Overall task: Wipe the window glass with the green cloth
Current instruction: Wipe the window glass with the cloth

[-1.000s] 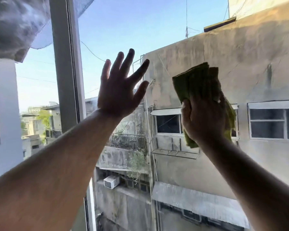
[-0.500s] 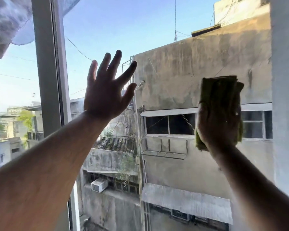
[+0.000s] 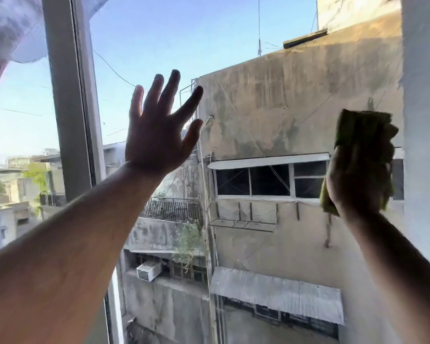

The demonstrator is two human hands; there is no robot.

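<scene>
Cloth (image 3: 363, 135) sits at the right edge of the frame, right hand (image 3: 355, 180) with its grip clamped on the folded wad, pressed flat to the window glass (image 3: 246, 70). Left hand (image 3: 159, 137) is mid-frame, fingers spread apart, holding nothing, looks braced on the pane. I'd keep the palm flat, pressure even, overlap each pass, and run right up to the frame (image 3: 70, 100).

No text, label, number or sign is legible anywhere; distant rooftop lettering at nine o'clock is too blurred.
</scene>
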